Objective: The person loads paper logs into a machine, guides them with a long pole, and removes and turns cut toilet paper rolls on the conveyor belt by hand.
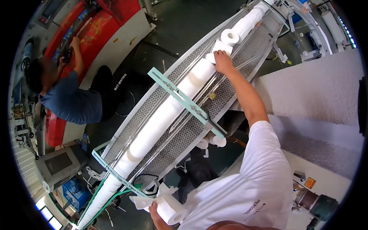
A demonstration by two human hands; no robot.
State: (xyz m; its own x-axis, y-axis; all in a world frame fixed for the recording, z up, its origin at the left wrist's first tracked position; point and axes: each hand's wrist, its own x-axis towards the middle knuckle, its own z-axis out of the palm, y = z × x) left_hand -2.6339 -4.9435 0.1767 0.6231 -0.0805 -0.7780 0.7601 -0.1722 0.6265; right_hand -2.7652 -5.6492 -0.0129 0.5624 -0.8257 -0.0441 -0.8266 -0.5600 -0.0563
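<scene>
A long row of white paper rolls (145, 136) lies end to end along a conveyor with a perforated metal surface. My right hand (223, 61) reaches over the conveyor, its fingers closed on a white roll with loose paper (223, 47), just past the end of the near row. Beyond it, one roll (230, 36) is turned so that its core hole shows. Low in the view, my left hand (156, 217) is wrapped round a white roll (168, 209) close to my body, with loose paper sticking out from it.
Pale green brackets (188, 102) cross over the conveyor (203, 123). At the left, a co-worker in a blue shirt (73, 100) works at a red machine (101, 34). A motor (324, 207) stands at lower right. Several rolls (219, 140) lie below the conveyor.
</scene>
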